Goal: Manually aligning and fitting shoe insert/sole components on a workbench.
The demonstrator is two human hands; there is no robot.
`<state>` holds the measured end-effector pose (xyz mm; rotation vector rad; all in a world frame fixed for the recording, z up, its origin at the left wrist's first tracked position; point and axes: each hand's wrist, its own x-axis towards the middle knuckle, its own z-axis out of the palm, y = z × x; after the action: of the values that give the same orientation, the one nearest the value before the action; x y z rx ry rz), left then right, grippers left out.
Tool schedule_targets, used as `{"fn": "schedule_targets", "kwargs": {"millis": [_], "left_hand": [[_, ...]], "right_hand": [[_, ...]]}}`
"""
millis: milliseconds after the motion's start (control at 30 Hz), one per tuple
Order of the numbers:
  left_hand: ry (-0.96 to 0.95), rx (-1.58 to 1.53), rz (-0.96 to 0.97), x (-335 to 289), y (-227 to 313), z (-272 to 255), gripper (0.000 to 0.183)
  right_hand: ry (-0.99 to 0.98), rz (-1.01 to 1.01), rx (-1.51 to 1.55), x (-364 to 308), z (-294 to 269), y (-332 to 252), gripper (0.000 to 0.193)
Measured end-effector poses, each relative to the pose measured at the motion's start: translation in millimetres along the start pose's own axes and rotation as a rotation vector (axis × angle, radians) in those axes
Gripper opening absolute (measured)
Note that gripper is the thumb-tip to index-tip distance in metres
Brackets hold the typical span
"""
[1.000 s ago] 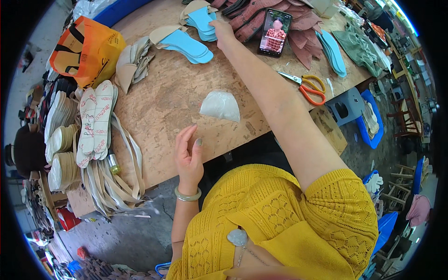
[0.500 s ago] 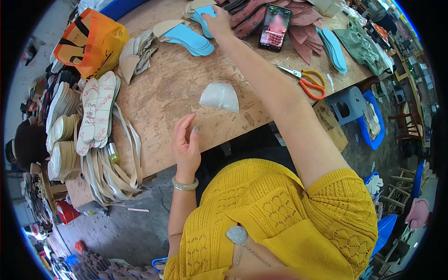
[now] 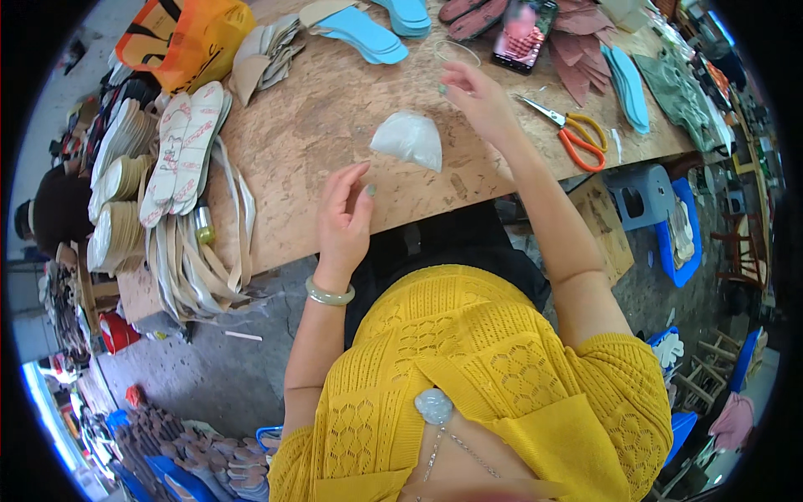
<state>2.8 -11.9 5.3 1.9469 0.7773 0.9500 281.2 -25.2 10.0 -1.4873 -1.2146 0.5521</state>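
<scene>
Left hand (image 3: 343,222): fingers loosely bent, thumb apart, nothing visible in grasp. Right hand (image 3: 477,100): fingers half-curled, apparently bare, near thin pale loop (image 3: 456,43). Translucent white half-round piece (image 3: 408,140) on bench (image 3: 293,167), between both hands. Blue tub (image 3: 682,274) beside gray stool (image 3: 644,178): pale flat pieces (image 3: 682,234) inside. Orange bag (image 3: 209,54): contents indiscernible.

A yellow openwork top (image 3: 477,360), pale bangle (image 3: 329,298) and grey, seemingly stone pendant (image 3: 433,407) are worn.
</scene>
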Motion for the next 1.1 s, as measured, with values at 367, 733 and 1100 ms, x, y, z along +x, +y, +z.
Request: {"fn": "schedule_targets", "kwargs": {"millis": [367, 733, 1100], "left_hand": [[-0.028, 0.021, -0.013, 1, 4, 10, 0.028], [-0.279, -0.575, -0.343, 40, 13, 13, 0.032], [-0.001, 0.207, 0.379, 11, 54, 72, 0.044]], "right_hand": [[-0.014, 0.043, -0.437, -41, 42, -17, 0.055], [-0.423, -0.034, 0.352, -62, 10, -45, 0.060], [-0.119, 0.281, 0.447, -108, 3, -69, 0.016]]}}
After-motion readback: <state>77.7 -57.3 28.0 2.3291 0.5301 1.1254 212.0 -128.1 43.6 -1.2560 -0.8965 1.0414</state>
